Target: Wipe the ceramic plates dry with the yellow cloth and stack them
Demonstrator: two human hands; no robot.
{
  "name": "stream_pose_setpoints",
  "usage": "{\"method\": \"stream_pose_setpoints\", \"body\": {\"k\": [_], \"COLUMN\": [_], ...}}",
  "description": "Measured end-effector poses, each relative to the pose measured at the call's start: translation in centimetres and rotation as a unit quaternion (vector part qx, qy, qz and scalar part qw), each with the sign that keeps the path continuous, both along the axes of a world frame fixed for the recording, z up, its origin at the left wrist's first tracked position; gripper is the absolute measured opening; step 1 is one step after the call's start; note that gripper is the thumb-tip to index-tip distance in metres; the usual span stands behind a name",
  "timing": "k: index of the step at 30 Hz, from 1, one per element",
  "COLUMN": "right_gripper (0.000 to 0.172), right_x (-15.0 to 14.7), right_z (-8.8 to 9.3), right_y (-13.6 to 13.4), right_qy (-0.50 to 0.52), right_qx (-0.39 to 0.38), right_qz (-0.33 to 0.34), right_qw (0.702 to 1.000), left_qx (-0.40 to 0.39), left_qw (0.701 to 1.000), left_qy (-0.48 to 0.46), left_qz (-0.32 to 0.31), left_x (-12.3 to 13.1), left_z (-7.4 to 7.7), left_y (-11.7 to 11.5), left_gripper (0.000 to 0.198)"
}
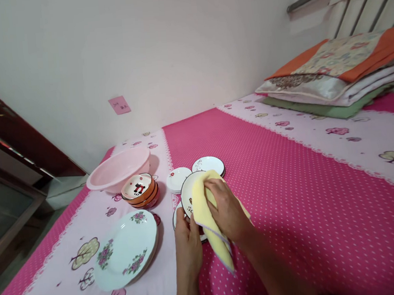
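Note:
My left hand (187, 239) grips the near edge of a white plate with a dark rim (188, 194), holding it tilted up off the bed. My right hand (226, 209) presses a yellow cloth (207, 219) against the face of that plate, its fingers closed on the cloth. Under the held plate a similar plate (175, 218) lies flat, mostly hidden. Two more small white plates (178, 178) (208, 164) lie just beyond.
A floral white plate stack (126, 248) lies at the left. Stacked orange bowls (139, 190) and a pink basin (117, 169) sit behind it. Folded bedding (337, 75) is piled at the far right on the pink dotted sheet (307, 211). A wall runs behind.

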State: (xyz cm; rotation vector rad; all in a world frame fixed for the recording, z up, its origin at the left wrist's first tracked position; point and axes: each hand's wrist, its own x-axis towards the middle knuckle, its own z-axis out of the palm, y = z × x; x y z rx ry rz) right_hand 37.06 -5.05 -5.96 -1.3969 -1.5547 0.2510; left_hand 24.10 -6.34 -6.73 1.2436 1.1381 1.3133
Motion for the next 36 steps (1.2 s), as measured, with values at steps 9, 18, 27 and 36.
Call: {"method": "stream_pose_setpoints", "body": {"k": [9,18,27,36], "right_gripper": [0.008,0.015,0.037,0.031], "right_x": [-0.9,0.5,3.6,5.5], "right_z": [2.0,1.9,-0.4,0.9], "right_y": [-1.4,-1.2,0.4,0.0], "right_qy": [-0.001,-0.122,0.140,0.263], "right_qx": [-0.037,-0.129,-0.113,-0.091], "right_qz": [0.167,0.080,-0.079,0.007], "right_qw": [0.985,0.981,0.980,0.961], "left_qx": [-0.017,-0.074,-0.039,-0.034], "left_qw": [0.997,0.992,0.998,0.994], "left_qy": [-0.076,-0.089,-0.055,0.034], "left_qz": [-0.005,0.050,0.001,-0.098], "left_x": [-1.9,-2.2,-1.1,-1.5], "left_z": [-0.7,-0.8,-0.2,0.8], "left_y": [0.8,1.0,0.4,-0.2], "left_gripper": [0.033,0.050,0.046,0.037]}}
